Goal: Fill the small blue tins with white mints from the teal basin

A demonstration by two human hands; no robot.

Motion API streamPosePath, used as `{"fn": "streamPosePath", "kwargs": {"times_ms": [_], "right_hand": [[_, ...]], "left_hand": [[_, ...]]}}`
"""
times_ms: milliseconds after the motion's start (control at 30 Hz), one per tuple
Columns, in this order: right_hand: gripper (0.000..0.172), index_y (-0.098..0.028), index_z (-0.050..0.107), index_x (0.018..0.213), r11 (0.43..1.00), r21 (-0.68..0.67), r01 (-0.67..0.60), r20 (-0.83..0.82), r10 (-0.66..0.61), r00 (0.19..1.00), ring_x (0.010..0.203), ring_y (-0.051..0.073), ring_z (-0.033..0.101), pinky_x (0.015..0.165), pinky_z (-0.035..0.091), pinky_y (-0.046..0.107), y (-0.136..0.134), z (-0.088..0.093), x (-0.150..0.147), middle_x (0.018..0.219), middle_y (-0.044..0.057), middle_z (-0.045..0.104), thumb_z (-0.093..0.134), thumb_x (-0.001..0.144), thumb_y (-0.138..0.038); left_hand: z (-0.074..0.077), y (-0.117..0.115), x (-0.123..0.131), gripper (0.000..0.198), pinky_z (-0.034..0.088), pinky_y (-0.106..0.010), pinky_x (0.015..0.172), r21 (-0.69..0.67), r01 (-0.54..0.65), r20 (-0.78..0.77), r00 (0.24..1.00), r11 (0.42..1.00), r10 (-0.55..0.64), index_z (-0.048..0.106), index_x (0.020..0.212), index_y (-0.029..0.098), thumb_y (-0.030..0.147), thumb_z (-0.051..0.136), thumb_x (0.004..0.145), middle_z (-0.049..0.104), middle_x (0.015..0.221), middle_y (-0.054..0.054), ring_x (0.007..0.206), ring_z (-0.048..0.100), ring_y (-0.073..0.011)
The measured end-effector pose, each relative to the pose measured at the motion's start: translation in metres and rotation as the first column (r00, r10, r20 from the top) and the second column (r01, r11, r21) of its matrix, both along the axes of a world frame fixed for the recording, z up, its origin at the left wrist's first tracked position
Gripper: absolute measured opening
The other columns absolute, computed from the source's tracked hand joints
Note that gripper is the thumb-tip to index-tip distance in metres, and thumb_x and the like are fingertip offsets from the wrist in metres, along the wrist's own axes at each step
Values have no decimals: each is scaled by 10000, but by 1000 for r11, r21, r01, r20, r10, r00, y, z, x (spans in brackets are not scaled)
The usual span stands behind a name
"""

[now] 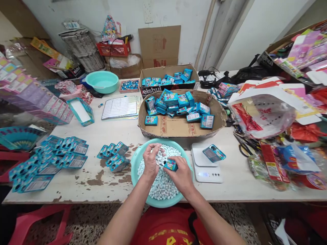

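A teal bowl full of small white candies sits at the table's near edge. Over it, my right hand is closed on a small blue box. My left hand is cupped just left of the box, its fingers pinched on several white candies at the box's open end. A white scale stands right of the bowl with another blue box lying on it.
A shallow cardboard tray of blue boxes lies behind the bowl, a second carton behind that. Blue boxes lie in groups at left and far left. Bags and packaging clutter the right side. A red stool stands below left.
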State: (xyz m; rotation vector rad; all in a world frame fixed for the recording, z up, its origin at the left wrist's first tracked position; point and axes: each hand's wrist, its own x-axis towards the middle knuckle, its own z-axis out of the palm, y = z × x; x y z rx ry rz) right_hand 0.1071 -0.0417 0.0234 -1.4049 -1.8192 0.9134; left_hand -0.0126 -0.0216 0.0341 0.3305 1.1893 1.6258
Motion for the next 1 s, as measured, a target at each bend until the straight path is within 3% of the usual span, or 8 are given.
{"fn": "streamPosePath", "kwargs": {"times_ms": [100,333,567,767,1000], "right_hand": [[304,-226,650,942,999,-25,-33,-34,32,999,930,256,573,823,448,380,1,0,-1,942,39,673,722,654,-159],[280,-242,666,930,997,-71,34,-104,-41,994,932,250,594,825,459,379,6,-3,4,928,32,663,738,660,-259],[289,-235,661,929,993,-107,44,-141,-59,988,936,245,590,830,452,376,8,-4,5,929,28,651,748,654,-258],[290,-233,660,929,994,-106,29,-151,-45,988,950,248,584,841,447,378,9,-6,7,937,31,646,750,654,-256],[287,-233,664,917,994,-92,62,-176,-78,981,920,244,593,825,456,377,12,-6,6,916,31,657,747,644,-263]], "left_hand": [[1,3,1,258,434,-204,491,-8,31,9,999,999,-31,587,768,158,333,731,644,578,562,32,484,554,-95],[1,10,4,260,447,-219,513,15,14,25,1000,1000,-14,572,712,153,330,743,631,607,636,20,500,553,-88],[1,9,7,247,449,-238,562,14,16,-78,997,1000,-15,580,732,159,334,726,636,568,565,29,529,562,-110],[2,13,10,241,384,-194,474,70,-22,-84,996,997,28,548,702,163,321,720,646,540,565,46,446,475,-61],[1,14,13,220,437,-215,519,98,16,-123,992,995,-4,557,720,164,321,703,675,549,590,40,469,508,-72]]}}
